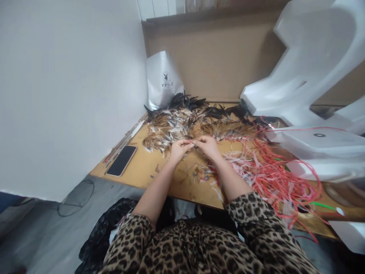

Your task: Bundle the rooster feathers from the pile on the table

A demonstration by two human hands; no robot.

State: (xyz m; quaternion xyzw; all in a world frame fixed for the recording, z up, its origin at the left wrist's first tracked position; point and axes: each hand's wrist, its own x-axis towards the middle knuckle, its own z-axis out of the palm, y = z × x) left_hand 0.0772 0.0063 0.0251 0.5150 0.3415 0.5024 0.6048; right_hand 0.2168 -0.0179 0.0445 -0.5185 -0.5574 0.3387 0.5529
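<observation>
Head view: nearest, two leopard-print sleeves (251, 209) are seen, with a crumpled black plastic bag (104, 228) below at the left. Beyond them the near edge of a yellowish bench (182, 186) is reached, its surface scattered with loose bits of feather. At the right, the bench is covered by a tangle of red string (273, 177), by which a thin green strip (325, 206) is laid. A phone (122, 160) is placed face up at the left. Over the middle, the left hand (179, 149) and the right hand (209, 146) are brought together, fingertips nearly touching; the fingers of each are drawn in as for a pinch, but whether anything is held between them cannot be told. Just beyond the fingertips, brown, white and black feathers (171, 127) are heaped across the bench. Behind these a silvery bag (164, 82) is stood upright, and the back is closed off by a brown board (222, 57), partly hidden at the right by a white machine (316, 68).
</observation>
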